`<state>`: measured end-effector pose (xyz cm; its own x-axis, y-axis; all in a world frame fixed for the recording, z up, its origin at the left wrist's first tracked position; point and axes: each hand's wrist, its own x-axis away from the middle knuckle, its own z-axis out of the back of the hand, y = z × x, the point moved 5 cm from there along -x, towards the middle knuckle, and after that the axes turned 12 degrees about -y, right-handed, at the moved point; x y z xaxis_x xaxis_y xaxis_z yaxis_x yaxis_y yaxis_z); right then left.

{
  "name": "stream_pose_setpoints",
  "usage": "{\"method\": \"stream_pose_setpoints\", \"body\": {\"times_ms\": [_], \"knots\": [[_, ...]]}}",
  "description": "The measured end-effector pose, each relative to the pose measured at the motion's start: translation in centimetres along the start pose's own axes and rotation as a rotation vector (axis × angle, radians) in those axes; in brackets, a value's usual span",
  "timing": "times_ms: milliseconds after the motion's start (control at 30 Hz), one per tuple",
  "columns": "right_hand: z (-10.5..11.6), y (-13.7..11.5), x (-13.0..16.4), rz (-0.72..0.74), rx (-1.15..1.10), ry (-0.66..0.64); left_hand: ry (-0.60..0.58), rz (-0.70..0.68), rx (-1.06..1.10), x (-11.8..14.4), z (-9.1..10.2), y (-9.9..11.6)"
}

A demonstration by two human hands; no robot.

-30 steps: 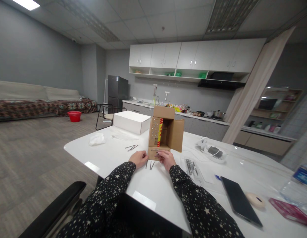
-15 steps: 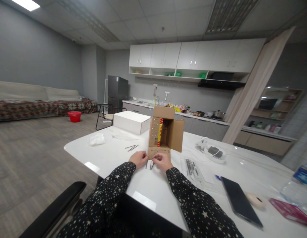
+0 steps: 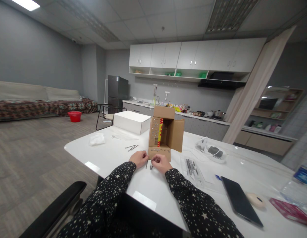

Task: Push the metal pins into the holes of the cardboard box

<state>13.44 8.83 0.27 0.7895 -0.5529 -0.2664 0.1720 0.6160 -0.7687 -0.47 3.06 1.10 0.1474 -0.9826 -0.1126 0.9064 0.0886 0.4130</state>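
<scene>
An open brown cardboard box (image 3: 165,134) lies on its side on the white table (image 3: 114,155), its near flap studded with small metal heads. My left hand (image 3: 139,158) rests with curled fingers at the flap's left corner. My right hand (image 3: 160,163) sits just in front of the flap, fingertips pinched on a thin metal nail (image 3: 151,165) that lies on the table. Another nail (image 3: 146,164) lies between my hands. Both sleeves are dark with white stars.
More nails (image 3: 132,147) lie left of the box, with a white box (image 3: 131,121) and crumpled tissue (image 3: 96,139) behind. To the right are a plastic bag of nails (image 3: 192,167), a black phone (image 3: 240,200), a tape roll (image 3: 255,199), a bottle (image 3: 298,188). A black chair arm (image 3: 56,208) is lower left.
My right hand has slid left and toward me, from the box's flap down to the nails on the table. My left hand has stayed in place.
</scene>
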Motion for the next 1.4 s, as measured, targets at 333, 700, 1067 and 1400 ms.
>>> {"method": "stream_pose_setpoints", "body": {"times_ms": [333, 700, 1067, 1400], "knots": [[-0.2, 0.1, 0.0, 0.004, 0.02, -0.018, 0.0, -0.002, -0.001, -0.1, -0.1, -0.2], [-0.2, -0.4, 0.1, 0.034, 0.123, 0.002, 0.008, -0.001, 0.002, -0.1, -0.1, -0.1], [-0.8, -2.9, 1.3, 0.114, 0.431, -0.093, 0.015, -0.016, -0.004, -0.1, 0.0, 0.0], [-0.9, -3.6, 1.6, 0.097, 0.527, -0.11, 0.001, -0.01, 0.001, 0.1, 0.2, 0.2]]}}
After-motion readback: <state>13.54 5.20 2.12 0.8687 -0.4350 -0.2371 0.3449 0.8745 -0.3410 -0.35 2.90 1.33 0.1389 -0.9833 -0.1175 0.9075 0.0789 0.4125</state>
